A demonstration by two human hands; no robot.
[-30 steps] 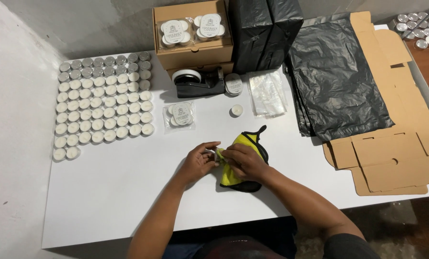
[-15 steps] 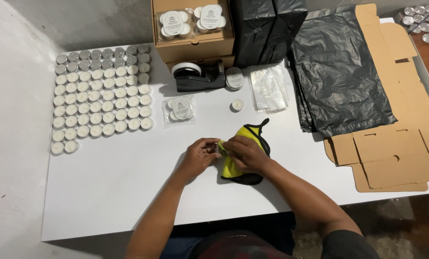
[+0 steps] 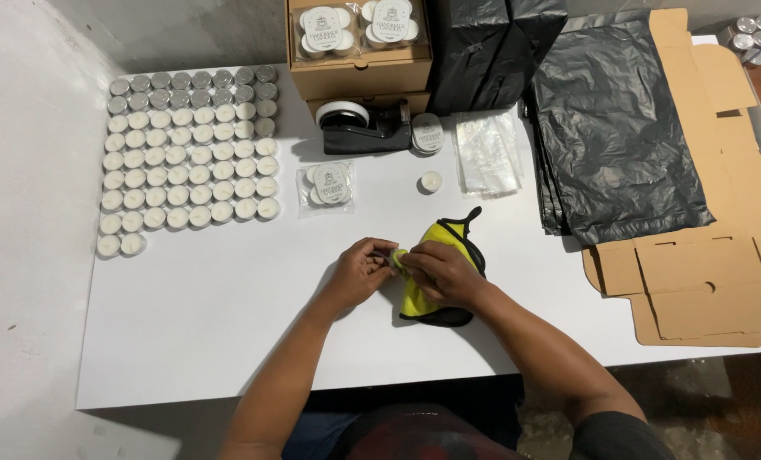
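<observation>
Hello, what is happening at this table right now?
A person sits at a white table. The left hand pinches a small item, mostly hidden, against a yellow cloth that the right hand presses around it. Rows of tealights stand to the left, and one loose tealight and a packed bag of them lie behind the hands.

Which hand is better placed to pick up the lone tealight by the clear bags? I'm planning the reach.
Probably the right hand: it rests on the yellow cloth, just below the lone tealight. The left hand sits farther left and pinches a small object.
</observation>
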